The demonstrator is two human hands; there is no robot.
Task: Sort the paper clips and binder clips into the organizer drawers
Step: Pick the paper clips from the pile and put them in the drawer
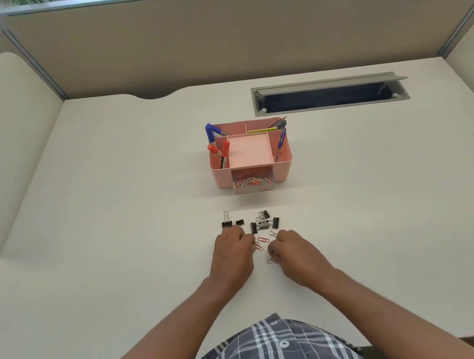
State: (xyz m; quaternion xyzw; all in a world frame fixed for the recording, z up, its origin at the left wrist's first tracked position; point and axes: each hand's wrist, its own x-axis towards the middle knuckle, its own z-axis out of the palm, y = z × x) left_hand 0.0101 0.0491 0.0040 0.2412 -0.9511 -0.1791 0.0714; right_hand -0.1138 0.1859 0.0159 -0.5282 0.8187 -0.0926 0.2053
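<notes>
A pink desk organizer (281,168) stands mid-desk, its clear front drawer (253,184) pulled out and holding several paper clips. In front of it lie several black binder clips (264,222), two more (231,223) to their left. A few red and silver paper clips (262,240) lie between my hands. My left hand (232,252) rests palm down on the desk, fingertips touching the red clips. My right hand (292,246) is curled, pinching silver paper clips (269,259) at its fingertips.
Pens and markers (218,146) stand in the organizer's side compartments. A grey cable hatch (329,93) is open in the desk at the back right. Beige partition walls surround the desk. A lower surface lies to the left.
</notes>
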